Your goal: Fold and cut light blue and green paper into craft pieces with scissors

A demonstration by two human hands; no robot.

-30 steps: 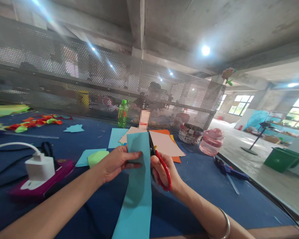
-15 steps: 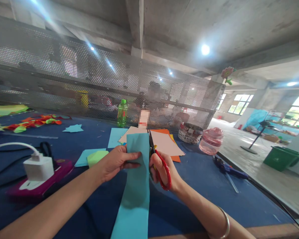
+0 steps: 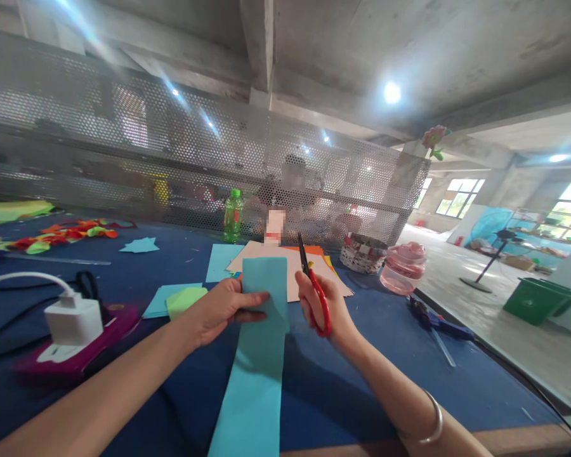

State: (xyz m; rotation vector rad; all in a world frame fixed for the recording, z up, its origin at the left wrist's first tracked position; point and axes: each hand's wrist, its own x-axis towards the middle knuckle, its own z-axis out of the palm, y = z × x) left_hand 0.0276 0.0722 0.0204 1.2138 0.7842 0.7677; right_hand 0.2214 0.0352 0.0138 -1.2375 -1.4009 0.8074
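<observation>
Left hand: (image 3: 219, 311) closed on the teal paper strip (image 3: 259, 374), fingers across its front near the top end.
Right hand: (image 3: 321, 304) closed around the scissors, held up just right of the strip, not touching it.
Scissors: red-handled scissors (image 3: 318, 298), blades pointing up, look shut.
Strip location: hangs down from the left hand, lower end running off the view over the edge of the blue-covered desk (image 3: 361, 393).
Progress: strip in one long piece, no cut across it visible; a teal star cutout (image 3: 139, 245) and mixed paper scraps (image 3: 61, 231) lie left and beyond the strip; how much is left cannot be told.
Beyond strip: cream paper sheet (image 3: 290, 273) on orange paper (image 3: 309, 251); light blue paper (image 3: 221, 261) to its left.
Left of strip: white charger (image 3: 73, 320) on a magenta box (image 3: 76, 358).
Right of strip: woven basket (image 3: 364, 254), pink plastic container (image 3: 403, 270), blue glue gun (image 3: 433, 320).
Far beyond strip: green bottle (image 3: 233, 216), perforated metal screen (image 3: 195, 146).
</observation>
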